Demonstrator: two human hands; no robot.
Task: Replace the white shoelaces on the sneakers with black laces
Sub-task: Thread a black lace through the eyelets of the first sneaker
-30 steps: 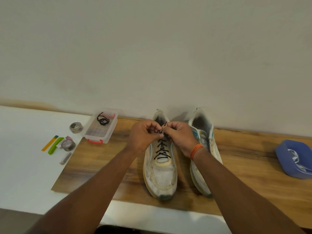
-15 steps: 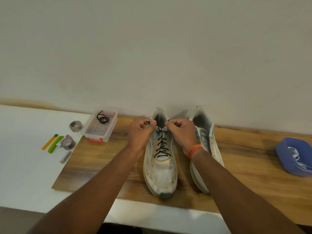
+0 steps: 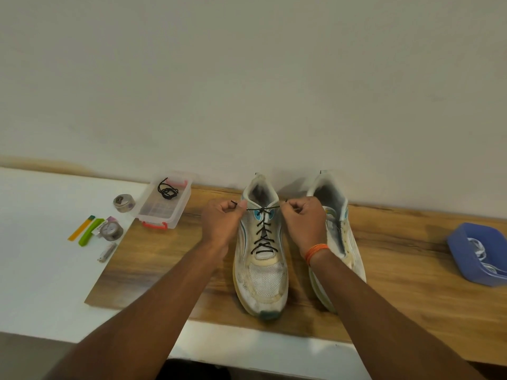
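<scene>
**Hands pull the black lace tight across the left-hand sneaker**

Both hands have drawn apart since a second ago, when they met over the tongue; the lace between them now runs as a taut line across the top eyelets.

Wooden board (image 3: 384, 270) carries the pair, toes toward the person, heels near the wall, so both throats face the hands; the left-hand sneaker (image 3: 260, 283) wears the black lace (image 3: 264, 234) criss-crossed up to the collar; the other sneaker (image 3: 345, 242) beside it shows no lace that I can make out, so by my judgement the job is about half done. Blue tray (image 3: 466, 259) sits well to the right, holding what look like the removed white laces (image 3: 482, 250), kept out of the way; a clear plastic box (image 3: 164, 207) at the board's left corner holds a second black lace (image 3: 167, 191) coiled up, likely waiting for the bare shoe.

Left hand (image 3: 222, 223) is curled, thumb and fingers pinching one lace end just outside the collar; right hand (image 3: 301, 220), orange band (image 3: 315, 250) at the wrist, is curled likewise, pinching the other end; each pulls outward, probably to seat a first knot.
</scene>
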